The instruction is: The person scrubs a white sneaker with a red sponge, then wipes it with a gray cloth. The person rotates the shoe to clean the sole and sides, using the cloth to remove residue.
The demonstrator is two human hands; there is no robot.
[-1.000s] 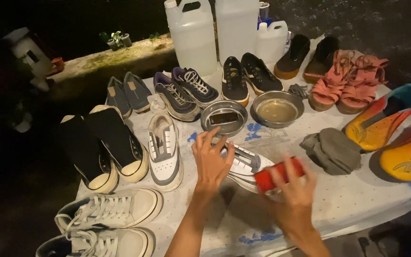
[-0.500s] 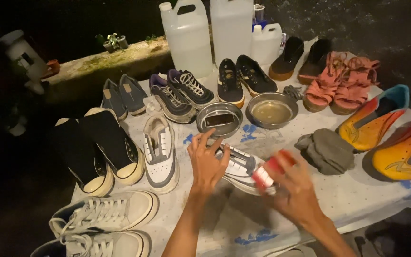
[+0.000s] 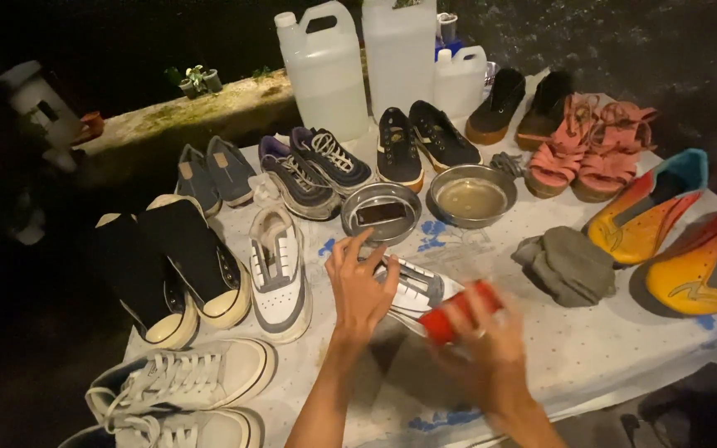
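My left hand rests on a white and grey sneaker lying on its side in the middle of the cloth-covered table, fingers spread over it. My right hand grips a red brush-like object against the sneaker's near end. The matching white sneaker stands upright just left of my left hand.
Two metal bowls sit behind the sneaker, one with murky liquid. A grey rag lies at right. Many shoe pairs ring the table: black slip-ons, orange boots, pink sandals. Plastic jugs stand at the back.
My right hand with the red object has shifted slightly left and down along the sneaker. The left hand stays pressed on it.
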